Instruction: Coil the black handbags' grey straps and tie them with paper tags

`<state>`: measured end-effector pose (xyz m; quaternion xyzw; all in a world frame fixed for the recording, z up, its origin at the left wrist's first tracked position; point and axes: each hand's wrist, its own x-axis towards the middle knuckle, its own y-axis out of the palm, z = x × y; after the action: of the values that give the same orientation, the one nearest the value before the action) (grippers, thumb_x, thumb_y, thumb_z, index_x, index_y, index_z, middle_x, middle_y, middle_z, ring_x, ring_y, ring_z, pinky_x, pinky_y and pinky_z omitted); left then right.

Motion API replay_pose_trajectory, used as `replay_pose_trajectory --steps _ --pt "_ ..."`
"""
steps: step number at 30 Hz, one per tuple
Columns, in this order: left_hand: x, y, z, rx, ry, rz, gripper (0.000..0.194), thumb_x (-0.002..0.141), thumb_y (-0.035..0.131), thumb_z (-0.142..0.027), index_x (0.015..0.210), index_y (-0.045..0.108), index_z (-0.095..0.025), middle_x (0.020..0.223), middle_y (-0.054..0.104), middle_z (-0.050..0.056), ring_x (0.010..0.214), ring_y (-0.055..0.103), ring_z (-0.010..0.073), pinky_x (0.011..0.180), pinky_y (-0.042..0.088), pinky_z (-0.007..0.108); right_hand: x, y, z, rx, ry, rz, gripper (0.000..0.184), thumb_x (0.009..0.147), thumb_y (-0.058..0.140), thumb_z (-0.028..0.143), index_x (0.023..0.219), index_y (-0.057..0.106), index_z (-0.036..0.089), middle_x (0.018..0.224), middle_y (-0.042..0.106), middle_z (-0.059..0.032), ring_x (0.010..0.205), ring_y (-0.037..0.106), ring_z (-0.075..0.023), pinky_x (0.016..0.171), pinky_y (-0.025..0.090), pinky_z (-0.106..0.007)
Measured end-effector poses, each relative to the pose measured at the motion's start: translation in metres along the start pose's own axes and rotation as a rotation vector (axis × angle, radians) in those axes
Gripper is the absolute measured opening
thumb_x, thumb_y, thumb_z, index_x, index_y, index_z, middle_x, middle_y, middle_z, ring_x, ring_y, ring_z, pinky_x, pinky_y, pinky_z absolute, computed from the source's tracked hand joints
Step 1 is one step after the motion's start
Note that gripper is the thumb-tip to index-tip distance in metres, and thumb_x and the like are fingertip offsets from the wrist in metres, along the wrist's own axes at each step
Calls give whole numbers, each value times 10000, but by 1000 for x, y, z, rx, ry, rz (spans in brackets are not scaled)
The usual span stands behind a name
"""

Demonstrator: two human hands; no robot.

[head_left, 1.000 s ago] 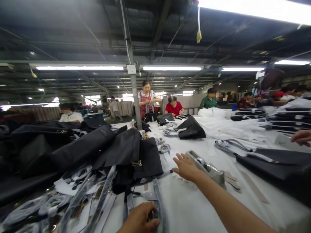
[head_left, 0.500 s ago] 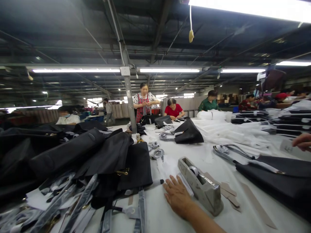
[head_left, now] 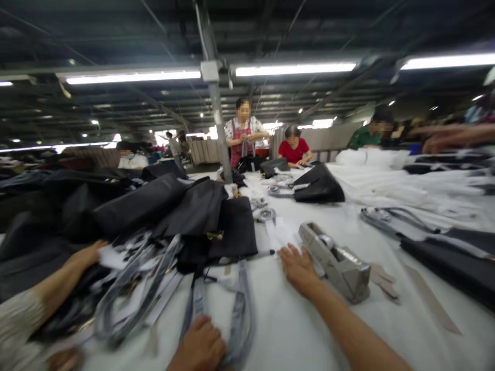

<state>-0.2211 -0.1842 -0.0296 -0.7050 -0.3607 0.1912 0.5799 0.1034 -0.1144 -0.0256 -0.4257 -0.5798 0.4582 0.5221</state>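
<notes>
My right hand (head_left: pixel 297 267) lies flat and open on the white table (head_left: pixel 294 330), fingers stretched toward a white paper strip (head_left: pixel 279 234). It rests right beside a grey tape dispenser (head_left: pixel 335 260). My left hand (head_left: pixel 199 348) sits at the bottom edge, blurred, with fingers curled on a grey plastic-wrapped strap (head_left: pixel 242 304). Just beyond the straps lies a pile of black bags (head_left: pixel 193 216) with gold fittings.
A co-worker's arm in a pale knit sleeve (head_left: pixel 58 283) reaches into the strap heap from the left. A black bag (head_left: pixel 320 188) stands mid-table and dark pieces (head_left: pixel 452 257) lie at the right. Several people work at the far end by a steel post (head_left: pixel 216 113).
The view tipped downward. My left hand came back into view on the straps. A sleeved arm entered from the left. My right hand stayed flat beside the tape dispenser.
</notes>
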Motion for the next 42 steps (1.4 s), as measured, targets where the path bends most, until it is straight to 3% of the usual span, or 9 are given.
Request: replay_pose_trajectory --steps 2,4,7,12,18,24,28,34,42 --pt "-9 -19 -16 56 65 -4 223 774 668 -431 811 627 -214 874 647 34 923 560 233 1050 306 462 -5 -8 3 10 -6 19 474 913 371 185 1375 475 182 1469 400 -93 1389 258 -306 1113 114 -575" --pt "-16 -33 -19 25 129 -75 411 757 684 -525 1015 608 -214 1029 640 49 1107 501 267 1102 211 478 -11 -13 7 0 -41 -17 501 913 391 204 1412 415 164 1540 258 -90 1423 140 -310 1124 26 -573" --pt "-27 -40 -11 -8 139 -133 558 753 675 -576 1144 550 -199 1133 619 68 1204 446 275 1104 191 459 -25 -23 18 -67 -161 -192 423 912 424 230 1321 519 176 1489 366 -73 1393 226 -297 1137 68 -535" --pt "-35 -35 -3 44 178 -106 350 834 640 -435 1093 554 -215 1095 623 38 1193 458 244 1111 158 445 -33 -40 52 26 -201 -248 303 882 509 279 1145 641 207 1308 566 -67 1232 455 -269 1083 260 -454" --pt "-22 -32 -5 133 268 -87 277 846 602 -466 816 554 -195 819 603 2 854 528 182 1058 235 446 22 -50 105 71 -220 -177 284 881 517 270 1133 632 207 1240 602 -56 1163 492 -216 1032 302 -351" --pt "-23 -16 1 113 303 -191 280 841 593 -449 787 509 -188 773 581 -2 786 498 178 976 299 438 80 -34 151 -22 -277 -110 290 874 472 166 1134 601 154 1144 617 -114 1097 502 -260 954 328 -374" --pt "-26 -15 7 68 317 -274 256 861 574 -392 746 476 -184 720 557 -10 738 480 165 943 300 430 116 -31 143 -77 -239 16 265 841 454 87 1001 654 158 1029 657 -117 981 574 -243 790 396 -315" --pt "-28 -21 17 -14 260 -368 193 847 577 -243 717 451 -178 665 522 -20 678 452 147 889 312 396 154 -69 98 -151 -133 109 335 810 480 130 1075 664 217 1014 683 -105 952 619 -262 756 419 -323" --pt "-30 -17 9 91 178 -141 213 858 616 -371 948 513 -207 835 584 -13 857 513 198 1023 219 463 119 -41 113 -154 -210 171 264 897 416 146 1049 631 132 1059 636 -148 963 598 -261 737 434 -317"
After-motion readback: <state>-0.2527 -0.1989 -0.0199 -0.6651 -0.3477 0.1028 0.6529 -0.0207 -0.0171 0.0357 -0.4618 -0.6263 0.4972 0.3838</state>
